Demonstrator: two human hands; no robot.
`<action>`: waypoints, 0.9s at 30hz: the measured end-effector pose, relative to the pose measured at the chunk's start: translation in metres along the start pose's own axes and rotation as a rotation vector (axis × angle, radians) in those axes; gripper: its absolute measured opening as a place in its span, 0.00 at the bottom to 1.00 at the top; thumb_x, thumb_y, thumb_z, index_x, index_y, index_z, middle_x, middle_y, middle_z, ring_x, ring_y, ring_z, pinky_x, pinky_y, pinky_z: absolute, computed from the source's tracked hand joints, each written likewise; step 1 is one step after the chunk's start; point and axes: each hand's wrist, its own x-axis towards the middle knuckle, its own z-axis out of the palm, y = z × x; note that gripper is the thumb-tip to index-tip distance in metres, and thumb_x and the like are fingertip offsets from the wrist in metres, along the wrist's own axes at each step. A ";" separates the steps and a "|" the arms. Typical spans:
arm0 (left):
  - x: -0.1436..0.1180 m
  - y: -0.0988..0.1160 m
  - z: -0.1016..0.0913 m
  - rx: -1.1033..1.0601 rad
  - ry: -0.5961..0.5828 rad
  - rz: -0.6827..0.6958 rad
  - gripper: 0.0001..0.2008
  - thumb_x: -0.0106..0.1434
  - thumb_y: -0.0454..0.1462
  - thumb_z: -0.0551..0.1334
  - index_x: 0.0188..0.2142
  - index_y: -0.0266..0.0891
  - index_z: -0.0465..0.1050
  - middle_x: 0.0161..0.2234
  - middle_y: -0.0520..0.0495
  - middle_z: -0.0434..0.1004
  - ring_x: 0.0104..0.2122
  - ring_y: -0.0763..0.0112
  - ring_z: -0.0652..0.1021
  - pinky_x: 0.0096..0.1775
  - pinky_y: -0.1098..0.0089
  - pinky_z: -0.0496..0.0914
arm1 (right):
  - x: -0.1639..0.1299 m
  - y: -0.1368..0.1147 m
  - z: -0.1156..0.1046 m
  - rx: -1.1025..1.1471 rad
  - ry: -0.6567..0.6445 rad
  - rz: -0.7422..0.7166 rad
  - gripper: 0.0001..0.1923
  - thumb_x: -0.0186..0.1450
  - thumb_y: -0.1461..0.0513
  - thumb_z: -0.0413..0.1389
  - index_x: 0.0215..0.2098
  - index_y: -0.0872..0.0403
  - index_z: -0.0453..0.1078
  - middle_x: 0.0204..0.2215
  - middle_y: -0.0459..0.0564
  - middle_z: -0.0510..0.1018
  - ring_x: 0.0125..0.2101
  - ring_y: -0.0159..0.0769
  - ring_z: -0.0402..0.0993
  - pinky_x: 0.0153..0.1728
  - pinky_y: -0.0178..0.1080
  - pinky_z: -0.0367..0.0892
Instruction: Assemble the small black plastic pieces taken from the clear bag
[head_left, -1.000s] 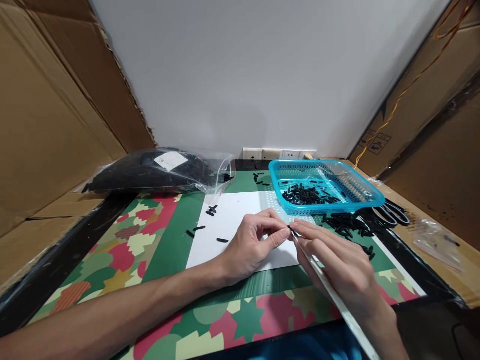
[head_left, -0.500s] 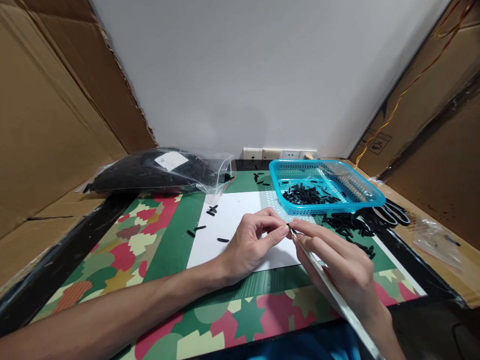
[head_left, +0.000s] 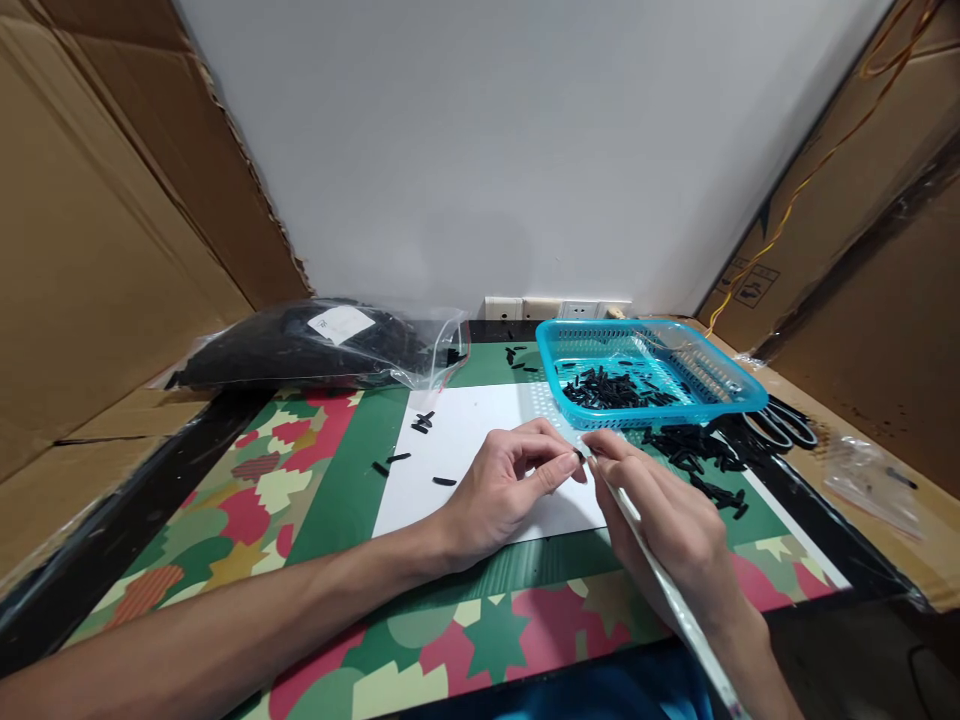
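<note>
My left hand [head_left: 514,485] pinches a small black piece [head_left: 579,455] between thumb and fingertips, above a white sheet of paper [head_left: 480,430]. Most of that piece is covered by the fingers, so its exact kind cannot be told. Close on its right, my right hand [head_left: 667,510] is closed around a long thin white strip [head_left: 675,600], which runs down past the wrist to the lower edge. The strip's upper end is beside the black piece; whether they touch I cannot tell. Several short black pieces [head_left: 444,481] lie loose left of my left hand.
A blue plastic basket [head_left: 652,412] holds many black pieces. Beside it lie a heap of black pieces [head_left: 686,448] and scissors [head_left: 784,425]. A stuffed clear bag [head_left: 337,350] is at the back left. Cardboard [head_left: 97,200] walls both sides; a small plastic bag [head_left: 874,485] lies right.
My right hand has shifted slightly left, its fingers drawn in and bent more around the white strip. My left hand stays nearly in place with the black piece.
</note>
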 end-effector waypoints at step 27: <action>0.001 -0.002 0.005 0.012 0.039 0.131 0.09 0.72 0.37 0.66 0.37 0.37 0.85 0.41 0.43 0.82 0.42 0.66 0.80 0.47 0.66 0.71 | -0.005 0.010 -0.017 0.521 0.011 0.374 0.10 0.67 0.70 0.67 0.41 0.48 0.79 0.43 0.44 0.89 0.44 0.38 0.87 0.47 0.36 0.79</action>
